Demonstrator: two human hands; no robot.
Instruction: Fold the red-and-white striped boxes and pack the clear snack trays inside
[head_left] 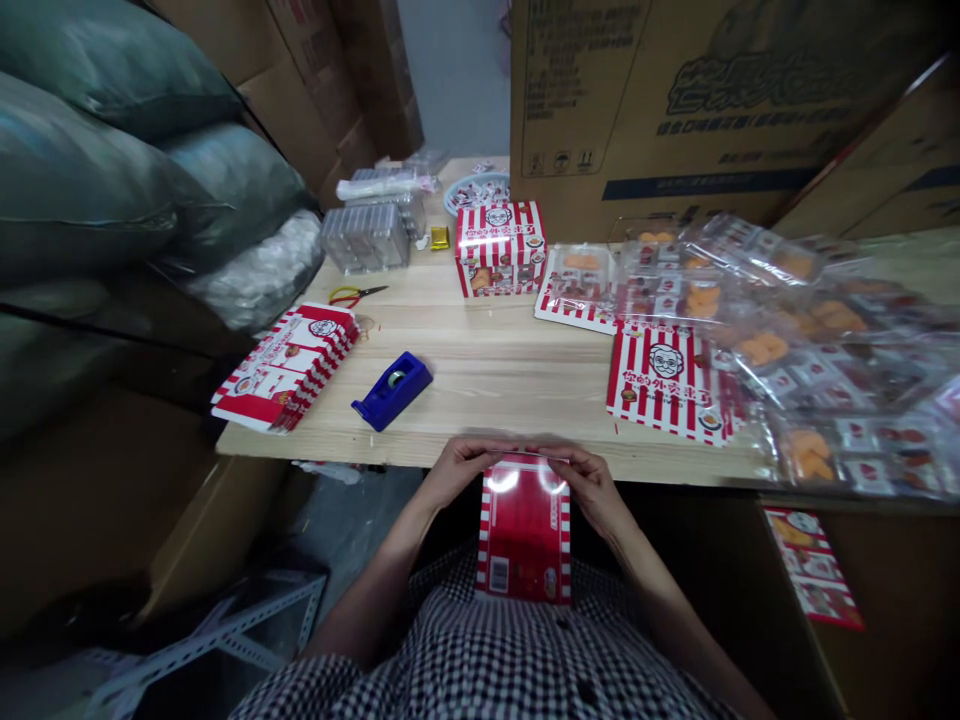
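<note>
A red carton [525, 530] with striped red-and-white edges and a barcode hangs between my hands, close to my body at the table's front edge. My left hand [463, 468] pinches its top left corner. At the top right corner my right hand [586, 480] grips it the same way, thumb in front. The fingers behind the carton's upper edge are partly hidden. Beyond my left hand lies a blue tape dispenser [394, 390]. Flat striped cartons [664, 385] lie on the table past my right hand.
A stack of flat cartons [289, 365] and yellow-handled scissors [356, 295] lie to the left. An assembled striped box [501, 250] stands at the back, near clear plastic cases [366, 238] and a bowl [451, 197]. Clear packs [810, 350] pile up right. Large cardboard boxes [705, 110] stand behind.
</note>
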